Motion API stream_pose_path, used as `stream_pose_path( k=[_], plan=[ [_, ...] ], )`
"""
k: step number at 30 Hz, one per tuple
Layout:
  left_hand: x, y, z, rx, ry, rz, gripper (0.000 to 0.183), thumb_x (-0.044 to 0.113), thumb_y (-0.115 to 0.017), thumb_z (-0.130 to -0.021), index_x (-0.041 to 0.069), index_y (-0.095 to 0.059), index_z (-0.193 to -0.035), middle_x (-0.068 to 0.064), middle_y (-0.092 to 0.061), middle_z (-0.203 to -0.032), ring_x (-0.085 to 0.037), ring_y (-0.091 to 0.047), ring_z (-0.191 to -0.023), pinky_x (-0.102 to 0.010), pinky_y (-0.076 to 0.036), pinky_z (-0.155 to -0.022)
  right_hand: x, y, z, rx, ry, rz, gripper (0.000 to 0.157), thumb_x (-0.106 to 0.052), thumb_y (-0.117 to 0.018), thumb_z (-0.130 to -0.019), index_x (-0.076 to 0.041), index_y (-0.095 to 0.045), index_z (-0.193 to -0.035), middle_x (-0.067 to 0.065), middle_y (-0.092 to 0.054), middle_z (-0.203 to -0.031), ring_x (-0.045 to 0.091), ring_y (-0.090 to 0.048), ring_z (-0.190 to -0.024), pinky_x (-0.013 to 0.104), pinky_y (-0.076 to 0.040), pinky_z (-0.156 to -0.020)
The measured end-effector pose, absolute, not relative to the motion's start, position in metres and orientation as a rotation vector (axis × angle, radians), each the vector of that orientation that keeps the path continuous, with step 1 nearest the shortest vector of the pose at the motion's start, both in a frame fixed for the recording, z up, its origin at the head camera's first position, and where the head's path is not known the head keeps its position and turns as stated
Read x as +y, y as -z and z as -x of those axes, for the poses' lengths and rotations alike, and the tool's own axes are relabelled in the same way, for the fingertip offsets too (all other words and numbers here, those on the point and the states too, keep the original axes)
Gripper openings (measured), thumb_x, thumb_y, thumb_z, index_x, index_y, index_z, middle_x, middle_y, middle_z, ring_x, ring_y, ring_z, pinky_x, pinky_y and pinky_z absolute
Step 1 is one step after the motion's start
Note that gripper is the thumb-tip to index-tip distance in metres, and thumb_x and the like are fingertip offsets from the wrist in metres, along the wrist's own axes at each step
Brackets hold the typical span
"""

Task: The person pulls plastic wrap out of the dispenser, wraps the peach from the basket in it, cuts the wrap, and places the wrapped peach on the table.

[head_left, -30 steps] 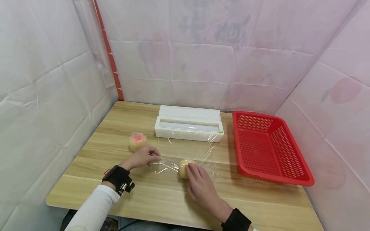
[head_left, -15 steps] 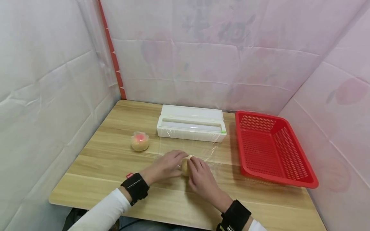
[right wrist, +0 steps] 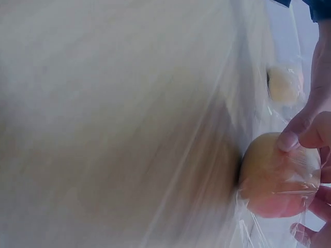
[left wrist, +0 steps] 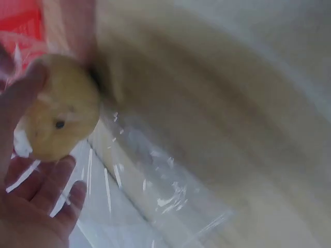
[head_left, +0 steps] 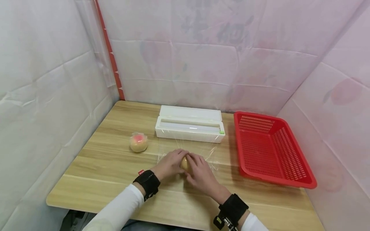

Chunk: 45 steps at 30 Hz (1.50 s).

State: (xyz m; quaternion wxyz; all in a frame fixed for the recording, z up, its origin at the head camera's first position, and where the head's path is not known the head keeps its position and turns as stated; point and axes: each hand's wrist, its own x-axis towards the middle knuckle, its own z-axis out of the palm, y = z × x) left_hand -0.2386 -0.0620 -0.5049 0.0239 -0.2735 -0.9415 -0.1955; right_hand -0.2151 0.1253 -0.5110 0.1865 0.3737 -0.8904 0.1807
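Note:
A round yellow fruit (head_left: 185,164) with a pink blush sits between the two hands, with clear cling film (left wrist: 165,191) around part of it. My left hand (head_left: 170,163) holds its left side, thumb and fingers spread around it in the left wrist view. From the other side, my right hand (head_left: 202,173) grips the fruit through the film. A dark spot marks the fruit's face (left wrist: 62,113) in the left wrist view. Loose film trails beyond the fingers toward a white cling film box (head_left: 189,134) with its lid up. Hands hide much of the fruit in the head view.
Left of the box stands another fruit (head_left: 138,142) of the same kind, wrapped in film. A red perforated plastic basket (head_left: 240,150) stands on the right of the wooden table (head_left: 95,166). Pale sheets wall the table at the back and both sides.
The left hand has let go of the film to the left and moved right to the fruit. Both hands now close around it; the right hand has barely shifted.

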Motion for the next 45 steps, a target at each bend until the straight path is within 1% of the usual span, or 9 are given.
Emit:
stream_pose_path(
  k=[5,9,16,21,28,32,38,41,45],
  plan=[
    [-0.063,0.498,0.253,-3.037,0.819,0.778,0.082,0.033,-0.086,-0.073,0.008,-0.049,-0.141,-0.011,-0.060,-0.137,-0.024,-0.060,-0.120,-0.034,-0.053,-0.096,0.126,0.511,0.224,-2.520,-0.581,-1.062,0.075,-0.015,-0.080,-0.074,0.002,-0.049,-0.140,0.025,-0.053,-0.136,0.039,-0.055,-0.119,0.052,-0.050,-0.096],
    [-0.067,0.497,0.263,-3.077,0.998,0.730,0.085,0.034,-0.088,-0.070,0.006,-0.048,-0.140,-0.013,-0.064,-0.129,-0.023,-0.064,-0.109,-0.032,-0.054,-0.087,0.129,0.514,0.225,-2.508,-0.555,-1.024,0.074,-0.013,-0.081,-0.072,-0.002,-0.050,-0.139,0.027,-0.049,-0.139,0.041,-0.054,-0.121,0.053,-0.050,-0.098],
    [-0.074,0.503,0.278,-3.084,1.314,0.697,0.059,0.022,-0.086,-0.071,0.012,-0.054,-0.120,-0.012,-0.064,-0.123,-0.016,-0.063,-0.096,-0.025,-0.053,-0.076,0.133,0.525,0.224,-2.551,-0.425,-1.005,0.082,-0.019,-0.083,-0.070,-0.002,-0.047,-0.142,0.024,-0.049,-0.141,0.037,-0.054,-0.118,0.051,-0.047,-0.103],
    [-0.075,0.505,0.281,-3.077,1.366,0.706,0.052,0.030,-0.082,-0.076,0.011,-0.055,-0.116,-0.011,-0.063,-0.117,-0.018,-0.060,-0.095,-0.030,-0.053,-0.079,0.132,0.529,0.230,-2.602,-0.488,-0.976,0.086,-0.017,-0.083,-0.072,-0.003,-0.043,-0.146,0.024,-0.047,-0.143,0.039,-0.053,-0.122,0.054,-0.043,-0.106],
    [-0.074,0.503,0.281,-3.153,0.891,0.625,0.076,0.058,-0.068,-0.083,0.009,-0.053,-0.139,-0.016,-0.057,-0.134,-0.032,-0.044,-0.122,-0.047,-0.039,-0.102,0.130,0.526,0.242,-2.671,-0.607,-0.952,0.087,-0.012,-0.084,-0.072,0.000,-0.041,-0.147,0.024,-0.047,-0.143,0.043,-0.048,-0.129,0.058,-0.039,-0.109],
    [-0.078,0.500,0.283,-3.129,0.724,0.601,0.086,0.065,-0.063,-0.084,0.006,-0.047,-0.144,-0.020,-0.051,-0.142,-0.038,-0.042,-0.132,-0.052,-0.034,-0.111,0.129,0.523,0.251,-2.707,-0.608,-0.956,0.086,-0.013,-0.083,-0.073,-0.001,-0.041,-0.147,0.022,-0.047,-0.145,0.041,-0.047,-0.131,0.058,-0.039,-0.109],
    [-0.082,0.499,0.285,-2.843,0.553,0.843,0.083,0.053,-0.078,-0.077,0.007,-0.050,-0.140,-0.013,-0.055,-0.137,-0.030,-0.047,-0.129,-0.045,-0.039,-0.111,0.129,0.518,0.266,-2.766,-0.600,-0.964,0.087,-0.011,-0.081,-0.070,-0.002,-0.042,-0.146,0.023,-0.050,-0.143,0.042,-0.050,-0.128,0.058,-0.042,-0.105],
    [-0.079,0.502,0.284,-2.706,0.428,0.984,0.089,0.051,-0.084,-0.071,0.005,-0.049,-0.140,-0.011,-0.059,-0.130,-0.027,-0.053,-0.123,-0.040,-0.044,-0.108,0.130,0.516,0.273,-2.800,-0.603,-0.956,0.088,-0.008,-0.078,-0.067,-0.003,-0.042,-0.146,0.022,-0.051,-0.142,0.042,-0.052,-0.126,0.057,-0.045,-0.103],
    [-0.070,0.509,0.283,-2.678,0.356,0.979,0.100,0.052,-0.088,-0.065,0.001,-0.047,-0.141,-0.010,-0.060,-0.128,-0.025,-0.057,-0.119,-0.039,-0.048,-0.104,0.130,0.513,0.281,-2.828,-0.642,-1.000,0.091,-0.008,-0.077,-0.066,-0.002,-0.038,-0.148,0.021,-0.051,-0.142,0.040,-0.053,-0.125,0.053,-0.047,-0.101]
  ],
)
